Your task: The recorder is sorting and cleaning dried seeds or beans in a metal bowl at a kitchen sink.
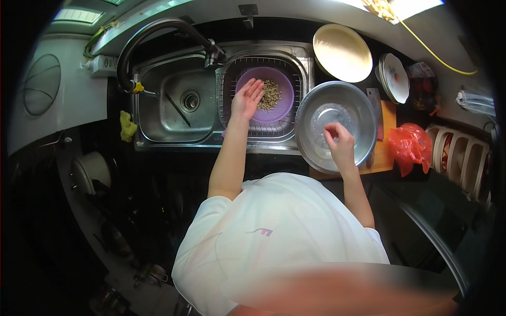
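Observation:
My left hand (247, 98) is held palm up over the left side of a purple plastic bowl (283, 109), its fingers stretched out and nothing visible on the palm. Inside the bowl lies a heap of small brownish-grey pieces (270, 94), too small to name. The bowl rests on a wire rack (229, 106) in the right sink basin. To the right, my right hand (340, 143) hovers above a large stainless steel basin (366, 114), thumb and fingertips drawn together. Whether anything tiny is pinched there is hidden. Pale, shiny patches show on the basin's bottom.
The left sink basin (158, 114) has a black faucet (170, 23) arching over it. Behind the steel basin stand a cream bowl (342, 53) and stacked plates (396, 79). A knife (375, 106) lies by a wooden cutting board (386, 138), beside a red plastic bag (411, 148).

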{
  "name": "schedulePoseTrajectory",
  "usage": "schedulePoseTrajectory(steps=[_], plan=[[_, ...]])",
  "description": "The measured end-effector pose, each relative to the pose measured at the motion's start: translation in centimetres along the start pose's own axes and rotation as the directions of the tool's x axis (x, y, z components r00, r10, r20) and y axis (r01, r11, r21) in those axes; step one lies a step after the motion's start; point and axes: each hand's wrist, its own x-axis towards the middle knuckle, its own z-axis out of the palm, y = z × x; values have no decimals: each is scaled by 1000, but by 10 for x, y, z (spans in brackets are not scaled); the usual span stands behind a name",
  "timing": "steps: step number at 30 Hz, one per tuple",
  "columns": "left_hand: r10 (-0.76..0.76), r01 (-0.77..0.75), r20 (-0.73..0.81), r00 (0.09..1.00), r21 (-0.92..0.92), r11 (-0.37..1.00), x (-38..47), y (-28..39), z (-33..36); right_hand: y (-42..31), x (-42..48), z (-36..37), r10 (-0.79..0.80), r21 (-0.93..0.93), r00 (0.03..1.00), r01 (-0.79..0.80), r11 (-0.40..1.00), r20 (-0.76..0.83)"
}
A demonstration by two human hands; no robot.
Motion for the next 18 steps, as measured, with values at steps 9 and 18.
schedulePoseTrajectory(steps=[9, 18], plan=[[222, -213, 77, 972, 684, 697, -9, -15, 22, -30, 73, 57, -377, -53, 926, 375, 926, -26], [-52, -176, 212, 976, 905, 386, -51, -95, 50, 93, -9, -56, 101, -262, 992, -118, 958, -76]])
